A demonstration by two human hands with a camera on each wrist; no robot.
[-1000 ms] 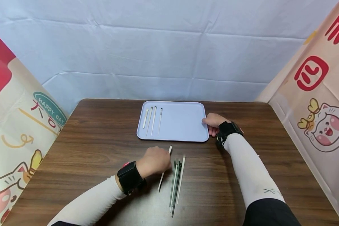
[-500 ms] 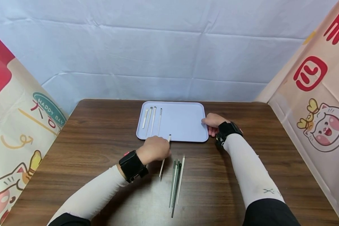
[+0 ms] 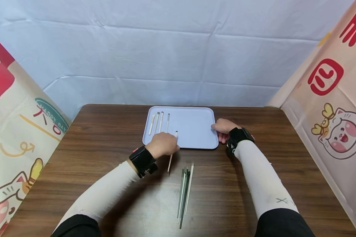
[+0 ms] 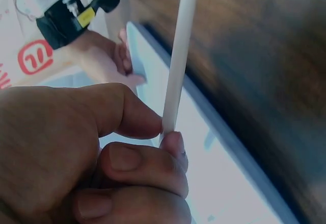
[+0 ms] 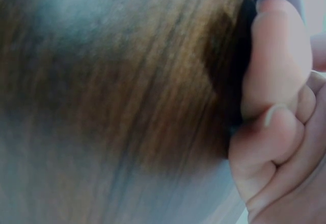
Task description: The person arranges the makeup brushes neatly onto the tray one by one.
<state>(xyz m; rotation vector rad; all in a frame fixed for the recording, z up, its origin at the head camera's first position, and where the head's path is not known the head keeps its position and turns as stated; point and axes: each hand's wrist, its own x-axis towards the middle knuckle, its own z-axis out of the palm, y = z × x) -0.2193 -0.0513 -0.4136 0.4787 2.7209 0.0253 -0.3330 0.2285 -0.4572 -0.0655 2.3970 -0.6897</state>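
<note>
A slim white makeup brush [image 3: 170, 163] is pinched between thumb and fingertips of my left hand [image 3: 163, 144]. Its upper end reaches over the near rim of a pale lavender tray [image 3: 192, 125]; its lower end points back toward me. In the left wrist view the white handle [image 4: 181, 56] rises from the pinch. My right hand [image 3: 224, 127] grips the tray's right edge, thumb over the rim, other fingers curled outside it, as the right wrist view shows of the fingers [image 5: 277, 56]. Several brushes [image 3: 161, 121] lie side by side at the tray's left.
On the brown wooden table [image 3: 106, 131], nearer to me, lies a loose bundle of dark green and white brushes [image 3: 184, 194]. A pale cloth [image 3: 166, 65] hangs behind the table, and printed cloths [image 3: 338, 115] flank it at both sides.
My left hand has carried the makeup brush forward from beside the bundle to the tray's near edge. The right hand has stayed at the tray's right edge.
</note>
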